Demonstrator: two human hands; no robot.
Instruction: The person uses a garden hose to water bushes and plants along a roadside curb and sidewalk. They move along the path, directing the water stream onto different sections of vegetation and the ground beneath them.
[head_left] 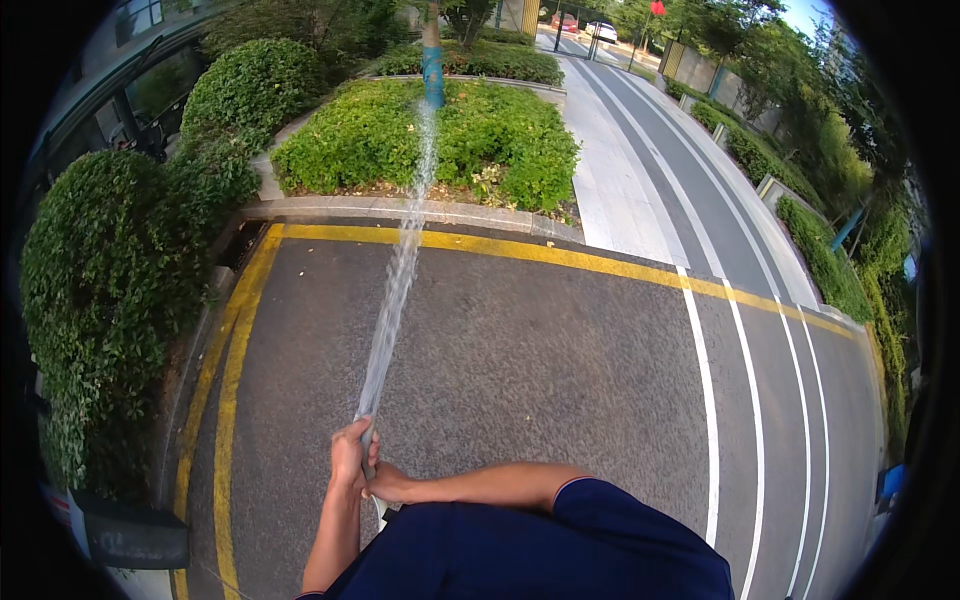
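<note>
My left hand [349,452] is closed around the front end of a pale hose [368,437]. Just behind it, my right hand [389,484] also grips the hose, its arm reaching across my body; its fingers are partly hidden. A strong water jet [395,285] shoots forward from the hose end. The stream passes over the pavement and reaches a bed of low green shrubs [345,135], near a tree trunk with a blue wrap [432,72].
A stone curb [420,210] edges the shrub bed, with a yellow line [500,246] before it. Rounded bushes [95,290] stand at left. A striped grey path [690,170] runs to a far gate with parked cars beyond. A dark boxy object [135,535] is at lower left.
</note>
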